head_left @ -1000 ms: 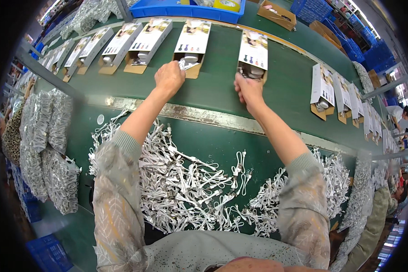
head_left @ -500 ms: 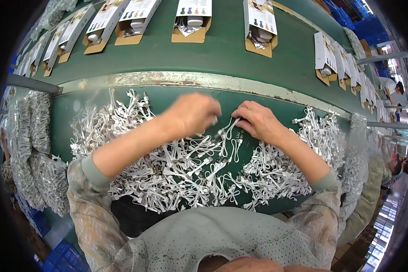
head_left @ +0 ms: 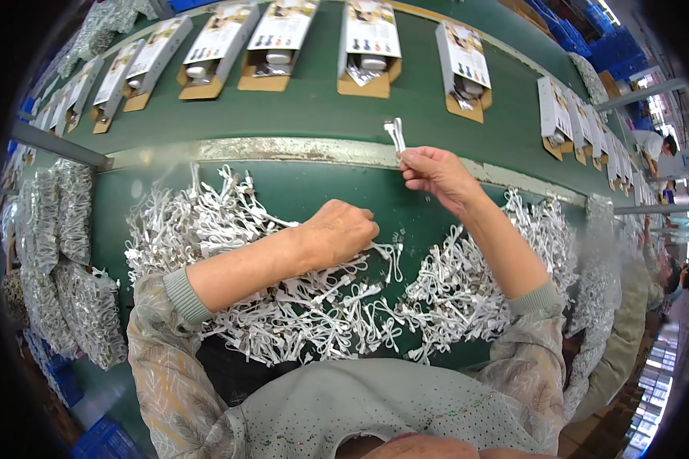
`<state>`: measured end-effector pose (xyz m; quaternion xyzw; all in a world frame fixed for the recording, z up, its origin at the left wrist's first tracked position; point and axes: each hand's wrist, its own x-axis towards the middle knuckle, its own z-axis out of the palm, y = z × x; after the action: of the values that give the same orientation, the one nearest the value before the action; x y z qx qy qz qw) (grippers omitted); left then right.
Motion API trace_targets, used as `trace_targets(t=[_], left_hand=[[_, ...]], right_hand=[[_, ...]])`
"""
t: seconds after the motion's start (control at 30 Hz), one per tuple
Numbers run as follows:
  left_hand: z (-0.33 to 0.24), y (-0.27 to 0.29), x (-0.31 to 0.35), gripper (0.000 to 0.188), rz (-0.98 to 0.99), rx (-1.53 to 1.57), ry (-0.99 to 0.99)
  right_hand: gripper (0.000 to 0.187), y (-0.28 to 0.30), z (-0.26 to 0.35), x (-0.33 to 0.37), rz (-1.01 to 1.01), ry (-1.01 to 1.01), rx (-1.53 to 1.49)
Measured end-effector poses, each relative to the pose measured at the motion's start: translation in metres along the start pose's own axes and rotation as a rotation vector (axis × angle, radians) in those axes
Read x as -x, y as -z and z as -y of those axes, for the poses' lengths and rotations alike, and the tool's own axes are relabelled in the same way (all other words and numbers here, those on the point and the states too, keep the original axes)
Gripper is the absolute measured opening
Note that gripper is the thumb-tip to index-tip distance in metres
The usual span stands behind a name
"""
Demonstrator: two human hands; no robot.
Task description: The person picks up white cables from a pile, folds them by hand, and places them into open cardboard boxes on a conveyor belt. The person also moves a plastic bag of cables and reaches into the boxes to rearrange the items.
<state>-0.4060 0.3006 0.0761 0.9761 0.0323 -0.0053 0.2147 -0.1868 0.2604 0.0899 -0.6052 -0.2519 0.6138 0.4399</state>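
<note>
My right hand [head_left: 439, 174] is raised beside the pale ledge, its thumb and fingers pinching a short white charging cable [head_left: 396, 136]. The cable's connector ends point up over the ledge, toward the green belt. Lower and to the left, my left hand [head_left: 343, 232] is closed above the large pile of white cables [head_left: 298, 310]. Its fingertips are partly hidden, so what they grip cannot be made out. A loose cable [head_left: 394, 260] lies just beside those fingers on the green table. Under my right forearm spreads a second pile of cables [head_left: 459, 298].
Beyond the ledge [head_left: 283, 148], open boxes [head_left: 367, 50] with white devices inside stand in a row on the green belt [head_left: 306, 115]. Clear bags of cables [head_left: 88, 306] are stacked at the left. A blue crate [head_left: 107, 440] sits at lower left.
My right hand has moved up and away with the cable, toward the ledge. My left hand has come down nearer the pile. The boxes on the belt have shifted right.
</note>
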Motion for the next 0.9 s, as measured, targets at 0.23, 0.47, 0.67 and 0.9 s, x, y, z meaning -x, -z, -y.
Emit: trace_targets(t=[0.23, 0.47, 0.67, 0.9], left_hand=[[0.044, 0.040, 0.042, 0.018, -0.333, 0.659, 0.775], [0.120, 0.049, 0.066, 0.020, -0.741, 0.493, 0.974], [0.161, 0.054, 0.031, 0.018, -0.723, 0.327, 1.014], [0.138, 0.053, -0.027, 0.041, -0.729, 0.181, 0.837]], right_hand=[[0.011, -0.050, -0.014, -0.089, 0.152, -0.046, -0.353], [0.007, -0.093, 0.004, -0.159, 0.068, -0.059, -0.546], [0.009, -0.083, 0.012, -0.181, -0.110, 0.095, -0.549], [0.037, -0.039, 0.022, -0.142, -0.321, 0.189, 0.013]])
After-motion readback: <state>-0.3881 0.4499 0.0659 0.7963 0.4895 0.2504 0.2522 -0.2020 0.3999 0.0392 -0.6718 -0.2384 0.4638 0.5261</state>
